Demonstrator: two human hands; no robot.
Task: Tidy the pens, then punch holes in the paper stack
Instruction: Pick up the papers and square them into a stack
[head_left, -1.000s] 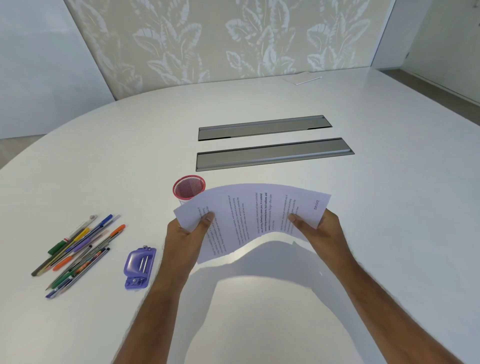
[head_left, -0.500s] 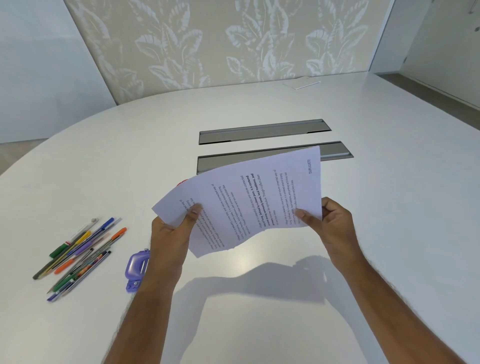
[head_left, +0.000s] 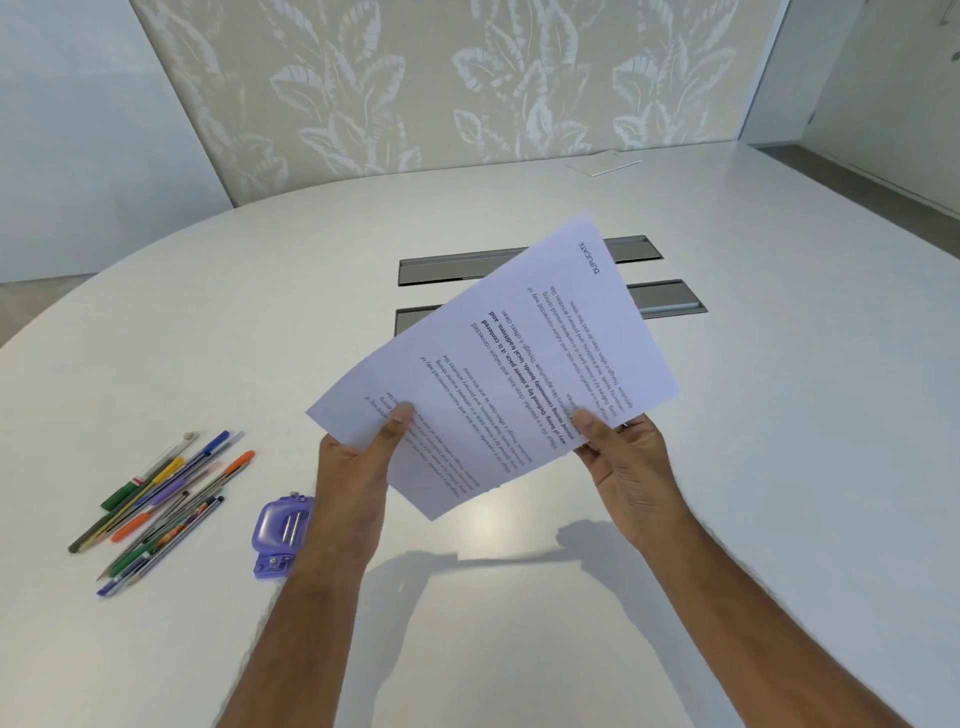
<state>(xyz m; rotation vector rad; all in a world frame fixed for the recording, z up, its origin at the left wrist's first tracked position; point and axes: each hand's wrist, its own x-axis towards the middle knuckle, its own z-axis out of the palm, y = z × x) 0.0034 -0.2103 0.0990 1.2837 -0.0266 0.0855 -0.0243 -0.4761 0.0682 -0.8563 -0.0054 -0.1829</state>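
Note:
I hold a stack of printed white paper in the air above the table, tilted up toward the far right. My left hand grips its near left corner, thumb on top. My right hand grips its near right edge. Several pens and pencils lie loose in a heap on the table at the left. A purple hole punch sits on the table just left of my left wrist. The paper hides the red cup that stood behind it.
The white oval table has two grey cable slots in its middle, partly behind the paper. A white sheet lies at the far edge. A patterned wall stands behind the table.
Both hands have lifted the paper stack off the table and tilted its far end up and to the right. It now covers the red cup.

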